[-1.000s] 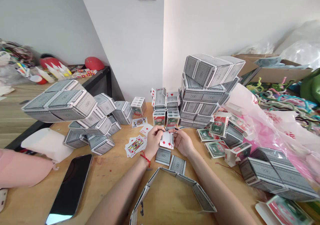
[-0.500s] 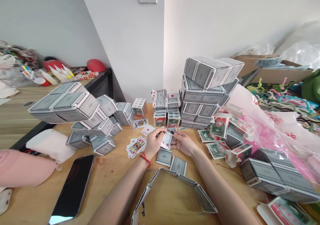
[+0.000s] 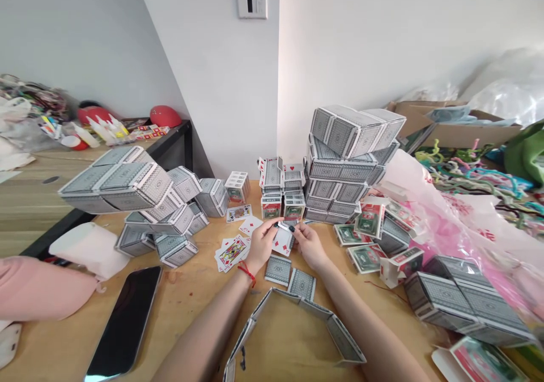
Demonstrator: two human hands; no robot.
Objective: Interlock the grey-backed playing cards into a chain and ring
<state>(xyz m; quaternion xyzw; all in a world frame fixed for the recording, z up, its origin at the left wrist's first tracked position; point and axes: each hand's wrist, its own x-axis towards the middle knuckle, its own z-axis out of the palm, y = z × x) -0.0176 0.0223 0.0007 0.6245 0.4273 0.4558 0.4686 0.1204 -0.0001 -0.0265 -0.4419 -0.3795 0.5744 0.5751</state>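
Between my two hands is a playing card, a diamond, face up, its far edge bent over. My left hand pinches the card's far left corner; a red string bracelet is on that wrist. The fingers of my right hand close on the far right corner. Just nearer to me lie two grey patterned cards, one folded card and another card, backs up. Between my forearms stands an open-sided frame of joined cards. Left of my left hand, loose cards lie face up.
Stacked blocks of folded cards rise at the left and right. Card boxes lie to the right, beside pink plastic wrapping. A phone rests at the front left. Two card boxes stand beyond my hands.
My right fingers have shifted from the card's right side up to its bent far edge. More of the card's face shows now. The whole view has tipped slightly upward.
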